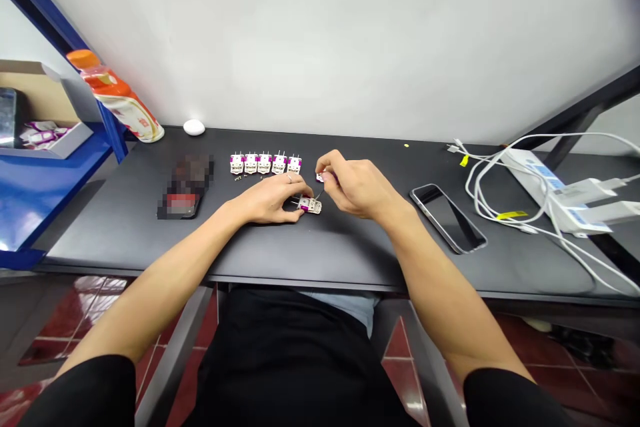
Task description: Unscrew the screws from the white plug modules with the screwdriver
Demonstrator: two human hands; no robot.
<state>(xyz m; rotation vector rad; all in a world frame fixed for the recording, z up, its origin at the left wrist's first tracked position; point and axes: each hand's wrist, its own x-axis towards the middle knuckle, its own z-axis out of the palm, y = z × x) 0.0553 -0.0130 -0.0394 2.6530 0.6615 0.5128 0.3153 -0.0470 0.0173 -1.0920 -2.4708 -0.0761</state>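
Observation:
My left hand (277, 200) lies low on the table, its thumb and fingers closed round a small purple-and-white plug part (311, 205) with thin metal prongs. The part rests flat, pale end towards the right. Above that end, my right hand (350, 183) is pinched on a small tool whose thin metal shaft (320, 194) points down at the part; its handle is hidden. At those fingertips shows a purple-and-white piece (319, 177), mostly covered. Beyond my left hand several similar plug parts (265, 163) stand in a row, prongs up. Tiny metal bits (239, 178) lie before them.
On the left are a dark phone (187, 187), a white oval object (194, 127) and an orange-capped bottle (123, 97). A phone (447, 219) lies right of my right hand. Farther right, white cables (480, 180) tangle by a power strip (555, 190). A wall backs the table.

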